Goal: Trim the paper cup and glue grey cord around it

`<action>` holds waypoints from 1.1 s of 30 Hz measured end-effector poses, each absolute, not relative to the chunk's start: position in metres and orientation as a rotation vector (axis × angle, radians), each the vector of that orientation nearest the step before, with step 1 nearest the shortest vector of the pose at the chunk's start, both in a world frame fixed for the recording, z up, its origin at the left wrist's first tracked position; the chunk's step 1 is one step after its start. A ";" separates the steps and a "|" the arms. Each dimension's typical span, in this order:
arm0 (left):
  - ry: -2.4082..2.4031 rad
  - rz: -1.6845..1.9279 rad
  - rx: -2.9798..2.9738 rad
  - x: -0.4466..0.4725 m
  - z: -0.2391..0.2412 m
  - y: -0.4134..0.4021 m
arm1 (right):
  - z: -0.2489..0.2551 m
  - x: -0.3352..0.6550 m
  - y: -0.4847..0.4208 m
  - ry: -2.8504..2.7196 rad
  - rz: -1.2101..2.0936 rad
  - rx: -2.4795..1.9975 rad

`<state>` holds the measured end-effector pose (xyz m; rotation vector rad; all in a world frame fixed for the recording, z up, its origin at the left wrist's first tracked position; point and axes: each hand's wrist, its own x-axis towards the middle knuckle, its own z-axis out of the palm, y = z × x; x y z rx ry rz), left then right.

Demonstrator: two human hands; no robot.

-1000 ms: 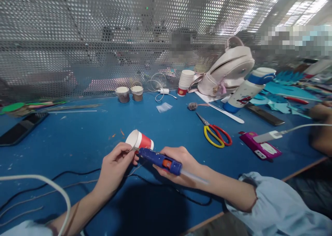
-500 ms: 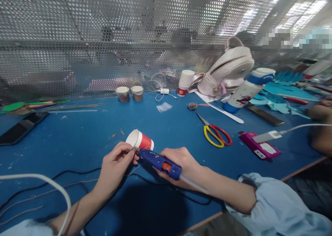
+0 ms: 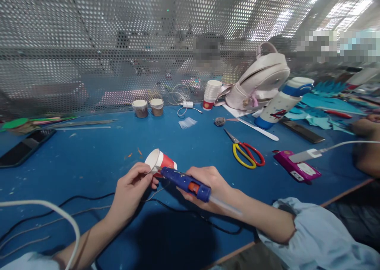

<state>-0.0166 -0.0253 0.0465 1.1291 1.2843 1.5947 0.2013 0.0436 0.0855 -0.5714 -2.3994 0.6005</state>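
Observation:
My right hand [image 3: 212,185] is closed around a blue glue gun [image 3: 185,183] with an orange trigger and a clear glue stick out the back. Its nozzle points at the side of a red and white paper cup [image 3: 159,161] lying on its side on the blue table [image 3: 89,155]. My left hand [image 3: 130,191] is closed, its fingertips pinched on a thin wire at the cup's rim.
Red and yellow scissors [image 3: 246,153] lie to the right, beside a magenta device [image 3: 297,168] on a white cable. A cup stack [image 3: 212,93], white bag [image 3: 261,80], bottle [image 3: 282,102] and two small jars [image 3: 148,106] stand at the back. A phone [image 3: 23,147] lies left. Another person's arm [image 3: 366,143] is at the right.
The glue gun and my right hand have shifted slightly to the right and up. The cup and my left hand have barely moved.

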 end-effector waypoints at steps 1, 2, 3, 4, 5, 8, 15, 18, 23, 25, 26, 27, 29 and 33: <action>1.278 1.593 1.128 -0.017 0.046 -0.026 | 0.087 0.201 0.044 -2.377 0.616 -0.612; 1.272 1.590 1.132 -0.017 0.045 -0.026 | 0.089 0.201 0.044 -2.353 0.635 -0.653; 1.270 1.582 1.138 -0.018 0.044 -0.026 | 0.091 0.201 0.044 -2.328 0.648 -0.689; 1.269 1.573 1.145 -0.019 0.044 -0.027 | 0.092 0.200 0.044 -2.314 0.662 -0.710; 1.268 1.566 1.147 -0.019 0.043 -0.027 | 0.094 0.200 0.043 -2.313 0.678 -0.716; 1.252 1.562 1.129 -0.020 0.042 -0.027 | 0.095 0.199 0.040 -2.343 0.717 -0.664; 1.249 1.551 1.144 -0.020 0.043 -0.027 | 0.093 0.201 0.041 -2.316 0.683 -0.706; 1.255 1.548 1.161 -0.019 0.045 -0.027 | 0.093 0.201 0.040 -2.336 0.655 -0.695; 1.257 1.571 1.159 -0.018 0.048 -0.027 | 0.092 0.202 0.037 -2.425 0.626 -0.600; 1.260 1.560 1.165 -0.018 0.047 -0.027 | 0.092 0.203 0.039 -2.403 0.617 -0.626; 1.264 1.553 1.166 -0.018 0.046 -0.027 | 0.093 0.203 0.040 -2.382 0.619 -0.653; 1.268 1.549 1.166 -0.019 0.046 -0.027 | 0.093 0.203 0.041 -2.358 0.622 -0.682; 1.272 1.549 1.162 -0.019 0.045 -0.028 | 0.094 0.204 0.042 -2.327 0.633 -0.720; 1.253 1.548 1.164 -0.020 0.045 -0.028 | 0.093 0.203 0.040 -2.366 0.619 -0.675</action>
